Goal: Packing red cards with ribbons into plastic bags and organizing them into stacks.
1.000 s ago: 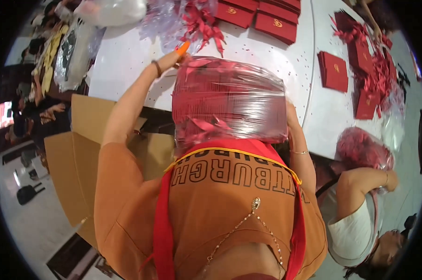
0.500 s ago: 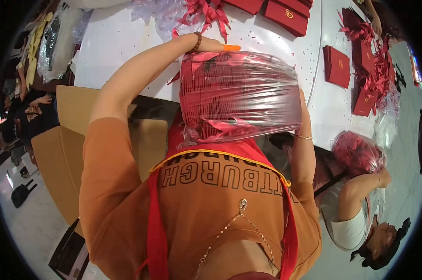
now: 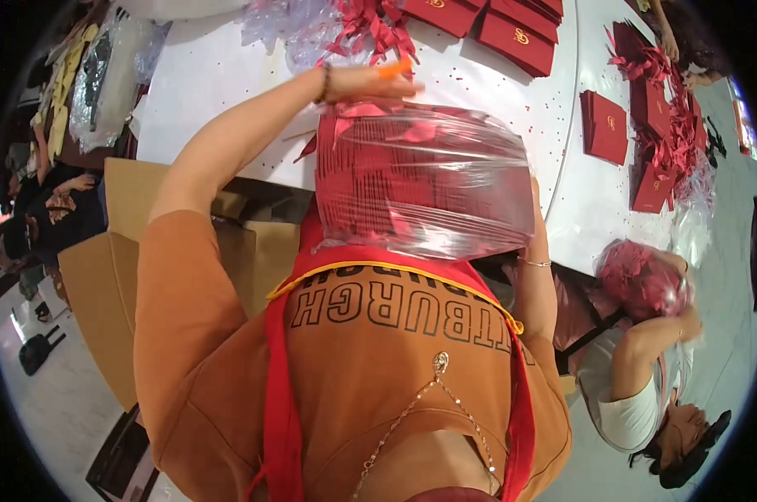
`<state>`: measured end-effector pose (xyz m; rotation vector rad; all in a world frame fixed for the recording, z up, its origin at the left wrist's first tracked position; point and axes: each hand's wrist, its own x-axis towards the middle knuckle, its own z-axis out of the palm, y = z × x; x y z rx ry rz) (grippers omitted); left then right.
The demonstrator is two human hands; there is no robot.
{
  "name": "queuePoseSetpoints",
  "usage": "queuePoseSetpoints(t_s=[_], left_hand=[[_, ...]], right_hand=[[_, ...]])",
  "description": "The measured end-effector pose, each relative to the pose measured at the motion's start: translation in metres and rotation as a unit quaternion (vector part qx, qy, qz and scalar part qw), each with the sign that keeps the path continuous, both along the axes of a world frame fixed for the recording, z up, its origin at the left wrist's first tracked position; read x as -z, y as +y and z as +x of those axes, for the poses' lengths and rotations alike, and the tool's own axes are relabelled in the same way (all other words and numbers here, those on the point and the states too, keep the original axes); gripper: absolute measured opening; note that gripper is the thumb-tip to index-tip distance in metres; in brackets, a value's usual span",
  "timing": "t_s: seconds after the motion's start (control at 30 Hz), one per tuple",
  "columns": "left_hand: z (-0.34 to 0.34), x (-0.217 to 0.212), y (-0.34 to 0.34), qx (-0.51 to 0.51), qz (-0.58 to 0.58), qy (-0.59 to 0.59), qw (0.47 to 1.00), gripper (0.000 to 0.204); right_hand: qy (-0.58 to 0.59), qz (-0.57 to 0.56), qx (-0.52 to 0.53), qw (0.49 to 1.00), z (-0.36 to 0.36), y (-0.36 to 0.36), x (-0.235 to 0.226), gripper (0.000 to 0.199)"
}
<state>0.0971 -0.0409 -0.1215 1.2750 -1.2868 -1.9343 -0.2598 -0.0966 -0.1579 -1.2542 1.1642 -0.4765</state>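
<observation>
Bundle (image 3: 424, 180): one fat clear plastic bag stuffed with red cards and ribbons, held up against the person's chest, just over the near edge of the white table (image 3: 219, 84).
Left hand (image 3: 366, 82): up on the top far edge of the bundle, fingers laid flat and fairly straight over the plastic, touching it, not curled tight. Orange nails and a dark wrist band show.
Right hand: can't really see it, it's tucked behind the right side of the bundle. Only the wrist with a thin bracelet (image 3: 533, 262) shows, pressed against the bag's lower right corner, so I can't tell if those fingers are spread or closed.
Red folders (image 3: 512, 38): about four flat ones fanned at the far side of the table, partly cut off by the top of the view, so the count is rough.
Single folder (image 3: 604, 125): one lying on its own further right, well apart from the bundle.
Ribbon piles: two I can count, one tangle (image 3: 370, 25) at the far middle just past the left hand, one messier heap (image 3: 667, 142) with more folders at the right edge.
Boxes: one open cardboard box (image 3: 119, 276) to the person's left, beside the table.
Other person (image 3: 638, 376): one, low on the right, both arms up around a second red bag (image 3: 642, 276) of the same sort.
</observation>
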Motion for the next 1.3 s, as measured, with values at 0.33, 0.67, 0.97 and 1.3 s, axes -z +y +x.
queuePoseSetpoints(t_s=[0.33,0.67,0.97,1.3], left_hand=[[-0.009,-0.036,-0.002,0.174,0.193,-0.177,0.949,0.072],[-0.054,-0.067,-0.017,0.192,-0.133,-0.343,0.910,0.055],[-0.064,-0.059,0.004,0.067,-0.319,-0.321,0.889,0.057],[-0.059,-0.067,-0.009,0.178,-0.245,-0.337,0.892,0.047]], right_hand=[[0.095,0.019,0.040,0.994,0.000,0.003,0.023,0.065],[0.036,0.092,0.116,0.988,0.006,0.011,0.011,0.064],[0.043,0.101,0.120,0.987,0.007,0.012,0.004,0.057],[-0.019,0.132,0.200,0.971,0.016,0.020,-0.012,0.057]])
